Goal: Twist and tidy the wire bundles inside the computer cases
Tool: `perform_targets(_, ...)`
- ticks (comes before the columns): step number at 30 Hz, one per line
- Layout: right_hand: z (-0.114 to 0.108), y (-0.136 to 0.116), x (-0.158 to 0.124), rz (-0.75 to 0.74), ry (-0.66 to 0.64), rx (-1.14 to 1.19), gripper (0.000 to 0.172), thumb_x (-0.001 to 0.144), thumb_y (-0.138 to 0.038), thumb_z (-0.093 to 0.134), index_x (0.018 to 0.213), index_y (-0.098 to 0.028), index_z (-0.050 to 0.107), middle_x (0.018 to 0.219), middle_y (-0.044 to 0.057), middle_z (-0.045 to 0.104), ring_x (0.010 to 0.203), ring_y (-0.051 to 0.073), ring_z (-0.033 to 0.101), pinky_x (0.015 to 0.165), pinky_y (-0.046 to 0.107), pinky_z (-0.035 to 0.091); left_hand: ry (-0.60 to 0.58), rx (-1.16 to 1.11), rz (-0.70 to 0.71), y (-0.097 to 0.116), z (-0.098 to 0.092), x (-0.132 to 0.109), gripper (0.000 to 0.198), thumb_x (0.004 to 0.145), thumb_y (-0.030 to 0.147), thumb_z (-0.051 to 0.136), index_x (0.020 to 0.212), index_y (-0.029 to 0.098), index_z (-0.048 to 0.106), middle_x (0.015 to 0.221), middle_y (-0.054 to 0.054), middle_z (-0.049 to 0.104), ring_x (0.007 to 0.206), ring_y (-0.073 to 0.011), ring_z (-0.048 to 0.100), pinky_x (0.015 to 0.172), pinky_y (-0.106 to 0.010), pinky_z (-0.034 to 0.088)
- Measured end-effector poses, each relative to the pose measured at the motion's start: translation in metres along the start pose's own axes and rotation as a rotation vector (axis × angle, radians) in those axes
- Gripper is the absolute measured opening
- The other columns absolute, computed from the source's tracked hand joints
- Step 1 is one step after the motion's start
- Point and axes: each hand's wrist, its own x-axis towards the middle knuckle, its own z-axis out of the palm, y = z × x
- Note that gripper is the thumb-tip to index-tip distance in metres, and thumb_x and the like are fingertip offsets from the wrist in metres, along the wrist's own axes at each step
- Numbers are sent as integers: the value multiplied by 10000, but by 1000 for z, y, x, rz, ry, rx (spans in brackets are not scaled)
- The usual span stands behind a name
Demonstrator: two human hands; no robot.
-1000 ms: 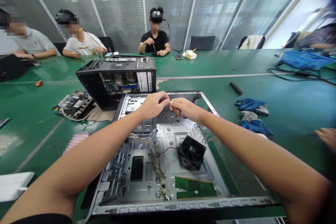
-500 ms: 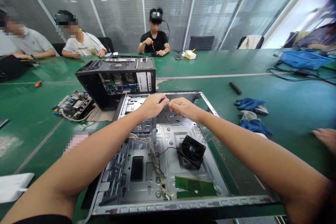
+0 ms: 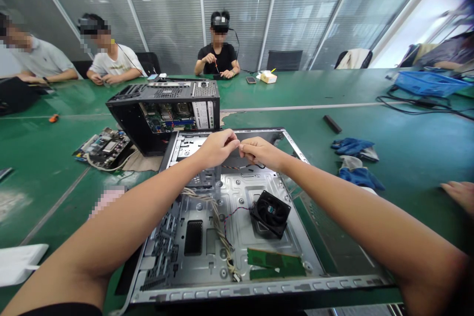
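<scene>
My left hand [image 3: 220, 148] and my right hand [image 3: 259, 152] meet fingertip to fingertip over the far part of an open computer case [image 3: 237, 227]. Both are closed in a pinch, and whatever lies between the fingers is hidden or too small to name. A thin wire [image 3: 232, 167] shows just below them. Inside the case, a black cooling fan [image 3: 271, 211] lies tilted on the metal floor. Green memory sticks [image 3: 276, 259] rest near the front rim. A bundle of beige cables [image 3: 217, 217] runs down the middle.
Behind stands another computer case [image 3: 166, 103] on its side, with a circuit board [image 3: 105, 148] left of it. To the right lie blue gloves [image 3: 357, 158], a dark bar [image 3: 332, 124] and a blue basket [image 3: 429, 83]. Several people sit around the table; a co-worker's hand [image 3: 459, 195] rests at right.
My hands stay together in almost the same spot, with the left fingers slightly raised. Across the table at left, the person in white has brought both hands together.
</scene>
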Motion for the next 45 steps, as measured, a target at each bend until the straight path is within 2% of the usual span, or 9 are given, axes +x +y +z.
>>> perform_targets(11, 3, -6, -2, -69, 29, -221, 243, 855, -285, 485, 654, -157, 528, 451, -70, 375, 408, 64, 300, 407, 205, 221, -92, 65, -74, 1, -2, 3, 327, 886, 347, 390, 663, 164, 546, 621, -12, 557, 621, -154, 485, 595, -273, 348)
perform_targets(19, 2, -5, -4, 98, -52, 162, 231, 907, -265, 461, 713, -159, 531, 444, -75, 365, 372, 61, 290, 397, 200, 248, 26, -68, 17, 2, -1, -1, 140, 844, 281, 489, 782, 168, 542, 660, 12, 546, 613, -122, 452, 583, -257, 331)
perform_targets(26, 1, -3, -5, 167, -121, 258, 266, 920, -307, 479, 719, -150, 554, 458, -71, 359, 377, 58, 287, 388, 198, 222, 25, -63, 39, 4, -2, -2, 147, 848, 280, 487, 783, 163, 549, 666, 13, 568, 620, -120, 472, 594, -256, 349)
perform_targets(30, 2, 0, -3, 110, -109, 162, 272, 889, -340, 525, 684, -162, 530, 424, -88, 336, 378, 59, 268, 401, 199, 223, 14, 25, -4, 3, -1, -2, 212, 851, 321, 474, 760, 161, 579, 676, 2, 583, 634, -136, 494, 608, -264, 360)
perform_targets(39, 5, -2, 0, -53, -15, -315, 267, 879, -307, 471, 674, -155, 551, 458, -70, 367, 435, 77, 333, 460, 218, 269, -48, 110, -84, 2, -1, 0, 289, 880, 341, 418, 761, 157, 607, 705, -32, 625, 660, -165, 525, 614, -278, 356)
perform_targets(42, 7, -2, 0, -37, -5, -275, 261, 894, -286, 456, 680, -160, 536, 451, -71, 369, 416, 74, 334, 444, 216, 277, -45, 102, -89, 3, -1, -1, 281, 885, 326, 411, 752, 157, 593, 700, -29, 614, 651, -155, 510, 612, -275, 351)
perform_targets(45, 9, -4, -2, 74, -32, -108, 258, 924, -292, 418, 715, -172, 509, 465, -71, 382, 369, 71, 333, 397, 213, 274, -17, 63, -59, 4, -2, -3, 226, 871, 315, 444, 783, 159, 582, 712, -17, 605, 655, -146, 497, 616, -269, 348)
